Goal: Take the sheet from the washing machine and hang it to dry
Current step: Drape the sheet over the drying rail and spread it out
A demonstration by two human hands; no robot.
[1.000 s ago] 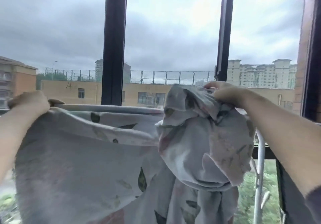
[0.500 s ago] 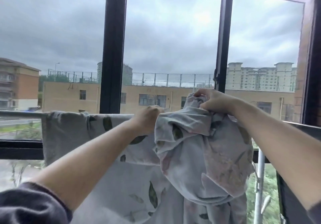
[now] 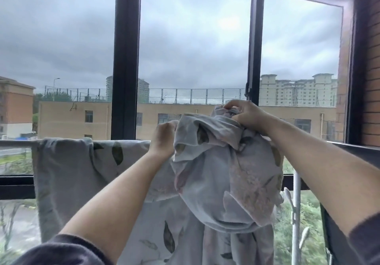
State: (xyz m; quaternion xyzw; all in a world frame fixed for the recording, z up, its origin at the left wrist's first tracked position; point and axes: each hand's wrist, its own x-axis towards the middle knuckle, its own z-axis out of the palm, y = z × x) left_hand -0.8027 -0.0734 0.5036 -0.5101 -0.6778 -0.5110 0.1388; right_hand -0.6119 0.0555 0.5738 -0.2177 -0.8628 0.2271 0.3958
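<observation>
The sheet [image 3: 226, 182], pale grey with dark leaves on it, is hanging in front of a big window [image 3: 125, 59]. Its left part is lying flat over a rail [image 3: 16, 143] and dropping down below it. Its right part is bunched up in a big lump, and the top of the lump is sitting higher than the rail.

The left grip [image 3: 163, 139] is curling its fingers round the sheet just beside the lump, at about the height of the rail. The right grip [image 3: 244, 116] is closing tight on the top of the lump, with fingers and thumb pinching the cloth.

Both arms are reaching out, with dark sleeves [image 3: 61, 252] showing near the bottom corners. A white pole [image 3: 296, 213] is standing under the right arm, just beside the sheet. Outside, tan buildings [image 3: 74, 118] are sitting under a grey, cloudy sky.
</observation>
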